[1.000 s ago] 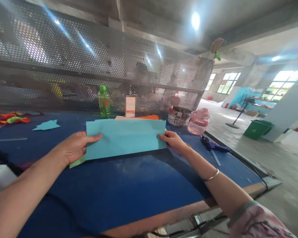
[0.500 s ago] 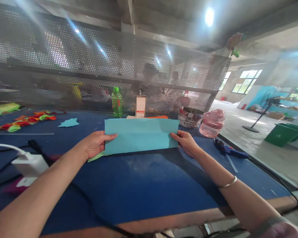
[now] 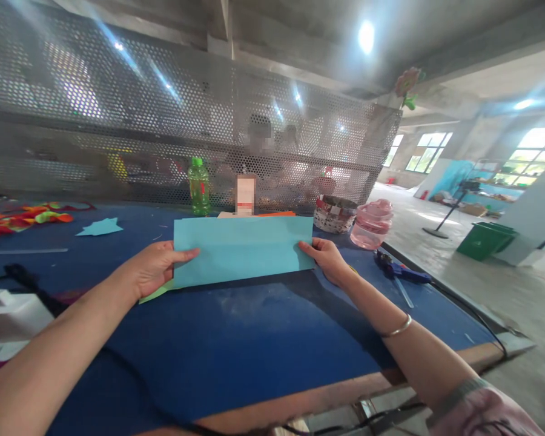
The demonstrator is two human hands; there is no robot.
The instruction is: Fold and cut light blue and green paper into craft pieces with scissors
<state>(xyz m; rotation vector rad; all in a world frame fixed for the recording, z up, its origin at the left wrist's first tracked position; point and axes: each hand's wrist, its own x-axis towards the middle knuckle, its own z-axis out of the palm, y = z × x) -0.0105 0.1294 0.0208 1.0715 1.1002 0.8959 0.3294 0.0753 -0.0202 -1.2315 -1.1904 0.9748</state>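
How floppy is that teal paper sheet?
Likely light and floppy: the teal paper sheet looks like thin card with a faint lengthwise crease. Held at its ends by the left hand and right hand, it would probably bow at the middle if lifted.

**Counting Two Hands, One Sheet, Seven Other Things**

From my remote station, I'm tallying two hands (image 3: 243,263) gripping one light blue paper sheet (image 3: 240,251), with one green paper sheet (image 3: 154,293) showing beneath it. I'm also counting one green plastic bottle (image 3: 198,188), one woven basket (image 3: 334,215), one pink plastic jar (image 3: 371,225), one hot glue gun (image 3: 399,269), one teal paper star (image 3: 100,227), one green bin (image 3: 484,241) and one floor fan (image 3: 449,209).
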